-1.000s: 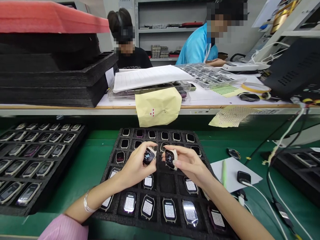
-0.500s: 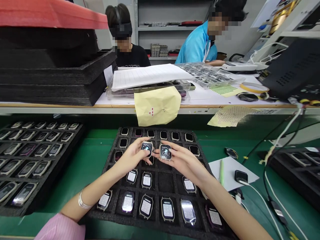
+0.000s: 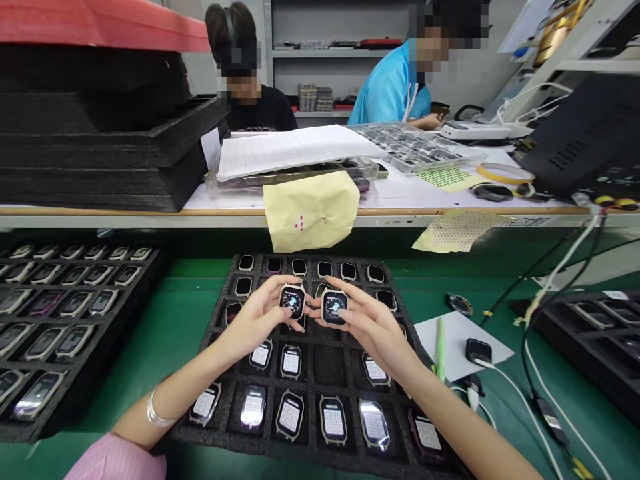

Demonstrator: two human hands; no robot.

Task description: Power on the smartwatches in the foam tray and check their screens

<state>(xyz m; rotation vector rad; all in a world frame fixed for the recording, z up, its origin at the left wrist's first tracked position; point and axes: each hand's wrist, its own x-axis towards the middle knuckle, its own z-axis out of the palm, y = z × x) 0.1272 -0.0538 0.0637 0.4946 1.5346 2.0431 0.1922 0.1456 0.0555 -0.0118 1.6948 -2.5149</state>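
Observation:
My left hand (image 3: 265, 310) grips a smartwatch (image 3: 293, 301) without a strap, its thumb on the lower part of the lit screen. A second strapless smartwatch (image 3: 334, 307) is held in my right hand (image 3: 373, 320), with the thumb at its lower right corner. Both screens show a dark watch face, and the two watches sit side by side, slightly apart. Beneath them lies a black foam tray (image 3: 225, 340) with more watch bodies in its compartments. Front-row watches such as this one (image 3: 333, 419) have white lit screens; the back-row screens are dark. One compartment (image 3: 329, 365) holds no watch.
Another foam tray of watches (image 3: 100, 333) stands at left, a third (image 3: 595, 333) at right. On white paper (image 3: 460, 340) lie a green pen (image 3: 441, 347) and a cabled watch (image 3: 479, 351). A shelf edge (image 3: 220, 220) crosses ahead; two people sit beyond it.
Both watches have tilted so their screens face me more squarely. My right thumb has shifted toward its watch's lower edge. The whole view has moved slightly.

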